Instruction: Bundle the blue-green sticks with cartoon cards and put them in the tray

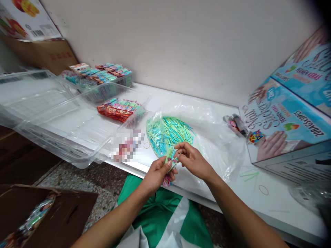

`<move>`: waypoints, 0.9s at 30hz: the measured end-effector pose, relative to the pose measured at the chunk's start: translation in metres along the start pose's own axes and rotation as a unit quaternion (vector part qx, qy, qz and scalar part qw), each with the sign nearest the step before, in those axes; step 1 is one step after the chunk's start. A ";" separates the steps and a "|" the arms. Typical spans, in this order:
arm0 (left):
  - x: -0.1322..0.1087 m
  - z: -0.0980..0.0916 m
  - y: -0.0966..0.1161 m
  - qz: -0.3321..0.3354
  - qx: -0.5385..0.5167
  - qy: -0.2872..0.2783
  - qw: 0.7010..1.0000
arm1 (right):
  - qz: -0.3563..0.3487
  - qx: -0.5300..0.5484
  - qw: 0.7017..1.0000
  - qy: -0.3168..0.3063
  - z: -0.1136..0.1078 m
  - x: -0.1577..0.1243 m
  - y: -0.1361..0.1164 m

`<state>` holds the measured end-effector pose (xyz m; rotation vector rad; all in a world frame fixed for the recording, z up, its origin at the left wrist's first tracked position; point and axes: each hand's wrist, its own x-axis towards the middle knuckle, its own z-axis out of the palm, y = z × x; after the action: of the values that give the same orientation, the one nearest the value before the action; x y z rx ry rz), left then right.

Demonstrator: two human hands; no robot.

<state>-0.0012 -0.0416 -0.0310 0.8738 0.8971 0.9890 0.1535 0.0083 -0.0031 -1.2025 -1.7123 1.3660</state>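
Observation:
My left hand (158,172) is closed around a small bundle of green and blue thin plastic sticks (169,154), with a pink printed wrapper (166,181) showing below its fingers. The fingers of my right hand (192,161) are bent inward at the bundle's right side. Whatever lies between those fingertips is too small to make out. Just beyond both hands, a heap of loose green and blue sticks (178,130) rests on a clear plastic bag (222,151) spread over the white table (289,215).
Red printed packets (117,111) lie in a clear tray (85,151) at left; another tray (126,81) behind holds several packets. A rubber band (146,145) lies near the heap, another band (263,190) at right. Blue printed boxes (287,120) stand right, an open carton (64,213) lower left.

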 end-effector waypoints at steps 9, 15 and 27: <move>-0.002 0.000 0.001 -0.021 -0.023 -0.016 0.999 | -0.030 -0.054 0.998 -0.008 -0.002 -0.002 -0.007; -0.002 -0.001 0.001 -0.026 -0.046 -0.023 0.998 | -0.032 -0.106 0.994 -0.015 -0.006 -0.006 -0.011; -0.002 -0.001 -0.002 -0.042 -0.056 -0.041 0.997 | -0.037 -0.078 0.996 -0.003 -0.005 -0.003 -0.015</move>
<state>-0.0025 -0.0435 -0.0327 0.7711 0.7946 0.9154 0.1549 0.0068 0.0128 -1.2063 -1.8790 1.2115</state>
